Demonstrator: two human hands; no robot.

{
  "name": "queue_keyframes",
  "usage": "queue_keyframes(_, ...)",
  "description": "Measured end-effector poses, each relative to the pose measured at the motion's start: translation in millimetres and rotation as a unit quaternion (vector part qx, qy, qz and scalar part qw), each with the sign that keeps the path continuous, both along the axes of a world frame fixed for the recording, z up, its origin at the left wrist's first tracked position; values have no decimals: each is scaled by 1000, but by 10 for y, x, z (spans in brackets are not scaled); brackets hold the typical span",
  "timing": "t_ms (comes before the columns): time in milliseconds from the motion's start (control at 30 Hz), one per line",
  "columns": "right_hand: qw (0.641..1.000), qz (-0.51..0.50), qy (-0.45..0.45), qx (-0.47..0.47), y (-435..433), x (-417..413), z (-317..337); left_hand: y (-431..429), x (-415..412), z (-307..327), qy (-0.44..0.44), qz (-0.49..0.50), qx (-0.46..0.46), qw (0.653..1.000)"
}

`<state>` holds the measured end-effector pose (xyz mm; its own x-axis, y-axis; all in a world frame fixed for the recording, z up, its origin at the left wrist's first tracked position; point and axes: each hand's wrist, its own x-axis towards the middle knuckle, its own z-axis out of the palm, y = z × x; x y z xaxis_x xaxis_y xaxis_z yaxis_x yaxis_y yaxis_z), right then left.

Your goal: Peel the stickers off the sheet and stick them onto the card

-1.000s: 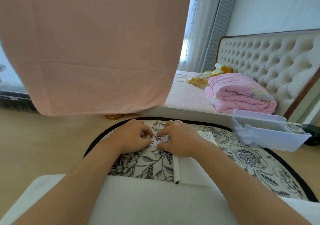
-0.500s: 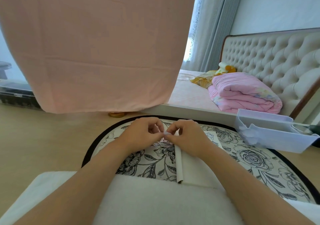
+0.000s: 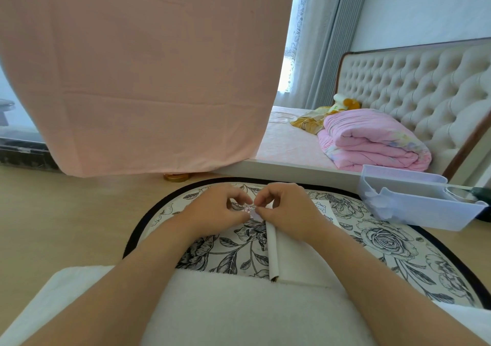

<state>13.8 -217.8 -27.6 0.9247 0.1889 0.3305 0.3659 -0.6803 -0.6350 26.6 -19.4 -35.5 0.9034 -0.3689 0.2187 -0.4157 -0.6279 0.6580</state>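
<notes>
Left hand and right hand: fingers curled, thumb and forefinger tips pinching small pale sticker between them, held low over round mat. White sheet flat under right wrist; long axis running from lap toward bed; left edge curled into tight roll; matte paper. Mat of fabric, black-and-white rose print, black rim. Translucent rectangular plastic tray at right, well apart.
</notes>
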Motion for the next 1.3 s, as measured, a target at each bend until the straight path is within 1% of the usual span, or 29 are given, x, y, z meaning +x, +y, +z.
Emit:
queue_keyframes(100,992,13,4,128,11,-27,68,-86,-41,15,10,7,-39,999)
queue_keyframes(167,985,29,10,169,11,-35,95,-119,-63,53,42,4,-92,995)
queue_keyframes(267,985,33,11,171,1,-36,96,-135,-103,106,104,-1,-164,981)
queue_keyframes(367,984,31,37,172,-12,-51,114,-145,-106,117,101,23,-202,974)
queue_keyframes(500,978,-5,92,185,3,-67,140,-149,-102,146,112,34,-269,956)
queue_keyframes(733,976,-19,105,190,15,-70,139,-166,-112,154,93,18,-268,959)
queue_keyframes(900,974,-27,121,189,-11,-89,196,-202,-139,168,124,21,-265,956)
queue_keyframes(1033,981,-26,125,146,-87,-114,249,-274,-150,166,61,44,-195,978)
queue_keyframes(1100,980,-25,125,149,-147,-143,268,-340,-169,177,61,45,-207,975)
queue_keyframes(1167,975,-26,133,177,-224,-195,285,-408,-206,189,78,39,-231,969)
queue_keyframes(1233,967,-18,150,206,-321,-276,295,-487,-252,201,87,43,-246,965)
queue_keyframes(1300,964,-13,165,209,-405,-347,284,-540,-290,205,91,46,-261,960)
